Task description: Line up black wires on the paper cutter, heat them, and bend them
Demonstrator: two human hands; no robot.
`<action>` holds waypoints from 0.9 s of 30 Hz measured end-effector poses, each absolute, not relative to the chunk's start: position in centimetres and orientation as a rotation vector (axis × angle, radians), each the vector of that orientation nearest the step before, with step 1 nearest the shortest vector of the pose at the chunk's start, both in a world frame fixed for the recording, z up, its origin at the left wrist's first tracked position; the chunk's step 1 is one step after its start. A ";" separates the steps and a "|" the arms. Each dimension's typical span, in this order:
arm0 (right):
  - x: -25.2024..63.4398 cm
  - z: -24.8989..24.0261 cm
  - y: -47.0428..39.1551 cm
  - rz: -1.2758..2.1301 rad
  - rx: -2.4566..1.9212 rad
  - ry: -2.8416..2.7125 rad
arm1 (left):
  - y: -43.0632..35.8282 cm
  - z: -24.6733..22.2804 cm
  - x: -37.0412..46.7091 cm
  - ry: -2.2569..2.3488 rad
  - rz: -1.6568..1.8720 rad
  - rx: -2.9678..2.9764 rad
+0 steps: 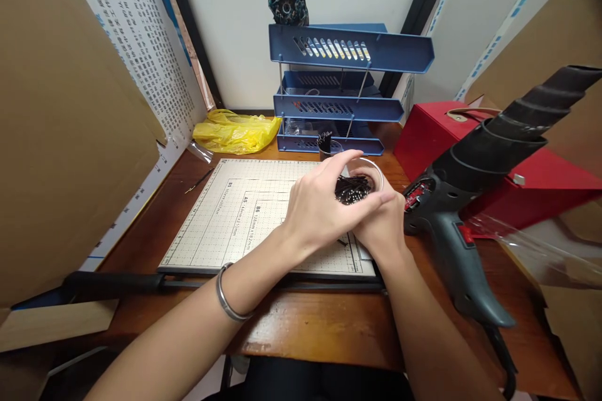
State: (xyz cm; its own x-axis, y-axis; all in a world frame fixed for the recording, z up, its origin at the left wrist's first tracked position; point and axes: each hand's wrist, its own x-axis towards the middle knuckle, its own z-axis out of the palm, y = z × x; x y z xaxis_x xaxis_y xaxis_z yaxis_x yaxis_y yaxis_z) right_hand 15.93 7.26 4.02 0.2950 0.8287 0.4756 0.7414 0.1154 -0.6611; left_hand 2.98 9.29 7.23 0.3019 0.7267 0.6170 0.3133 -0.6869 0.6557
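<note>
A three-tier blue tray rack (399,53) stands toward the back of a wooden desk (301,335), a dark patterned bundle (288,1) perched on its top level. A crumpled yellow plastic bag (237,133) lies beside it, at left. At right, a grey hand tool (475,269) with a red trigger points its stepped black nozzle upward before a red box (439,125). Printed paper (136,25) rises beside brown cardboard (61,119) at far left.

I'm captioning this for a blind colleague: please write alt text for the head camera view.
A person's bare left hand and right hand surround a clear round cup of thin black strands, near the right edge of a cream gridded board. A dark grey gun-shaped tool is at right; stacked blue plastic trays stand behind.
</note>
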 end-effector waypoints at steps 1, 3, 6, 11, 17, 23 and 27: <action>16.0 4.0 7.3 0.106 -1.613 -1.426 | 9.3 7.4 2.7 0.905 1.325 2.172; 16.2 3.9 7.3 0.066 -1.586 -1.379 | 9.2 7.6 2.1 0.877 1.293 2.196; 16.4 3.9 7.5 0.000 -1.649 -1.303 | 8.8 7.7 1.6 0.929 1.253 2.181; 16.2 3.9 7.4 0.003 -1.827 -1.229 | 7.8 6.2 2.5 1.137 1.141 1.845; 15.2 4.6 6.7 0.019 -1.983 -1.278 | 7.5 5.3 4.1 1.049 1.292 1.810; 14.7 4.5 6.9 0.104 -1.773 -1.441 | 9.7 5.8 3.0 0.896 1.246 1.678; 15.2 4.3 7.2 0.560 -1.187 -1.460 | 11.8 7.2 0.8 0.612 1.068 1.574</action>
State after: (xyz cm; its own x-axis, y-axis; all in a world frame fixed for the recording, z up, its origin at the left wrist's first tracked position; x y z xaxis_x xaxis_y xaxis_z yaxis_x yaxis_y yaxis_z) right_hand 15.20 7.21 4.27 0.1232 0.8849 0.4492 0.3579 0.3826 -0.8518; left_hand 0.83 11.76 7.17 0.4629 0.8279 0.3166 -0.1451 -0.2816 0.9485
